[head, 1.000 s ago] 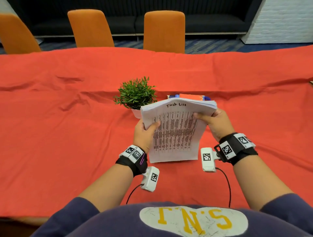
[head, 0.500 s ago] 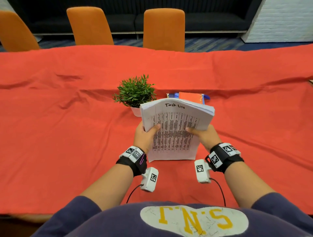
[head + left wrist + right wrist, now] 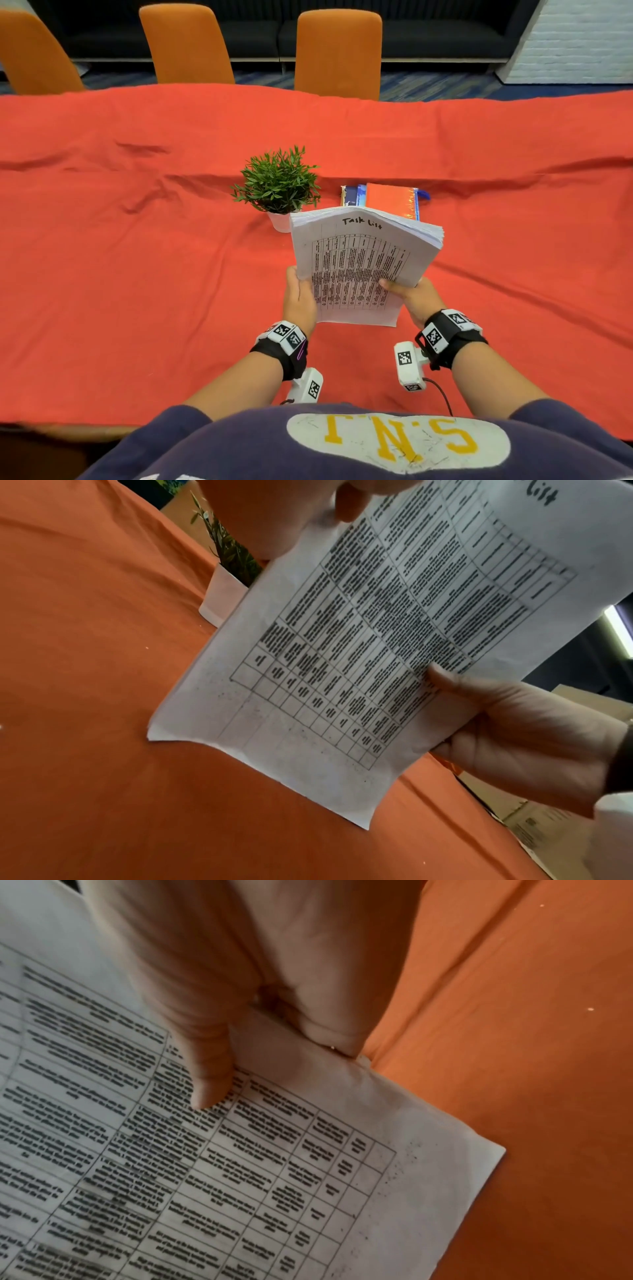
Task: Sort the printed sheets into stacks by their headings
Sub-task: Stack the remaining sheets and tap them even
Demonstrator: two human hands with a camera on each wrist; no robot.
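A thick stack of printed sheets (image 3: 359, 267) is held tilted above the red tablecloth, its top sheet showing a table under the handwritten heading "Task List". My left hand (image 3: 299, 301) grips the stack's left edge, thumb on top. My right hand (image 3: 411, 296) grips the lower right edge, thumb pressed on the printed table (image 3: 212, 1085) and fingers underneath. In the left wrist view the top sheet (image 3: 359, 656) hangs over the cloth with the right hand (image 3: 514, 731) at its edge. The sheets below the top one are hidden.
A small green plant in a white pot (image 3: 279, 192) stands just behind the stack to the left. Orange and blue notebooks (image 3: 390, 202) lie behind it. The red cloth (image 3: 137, 257) covers the whole table. Orange chairs (image 3: 337, 51) stand at the far side.
My right hand has slid down from the stack's upper right edge to its lower right edge. The stack has tilted a little to the right. The left hand has kept its hold.
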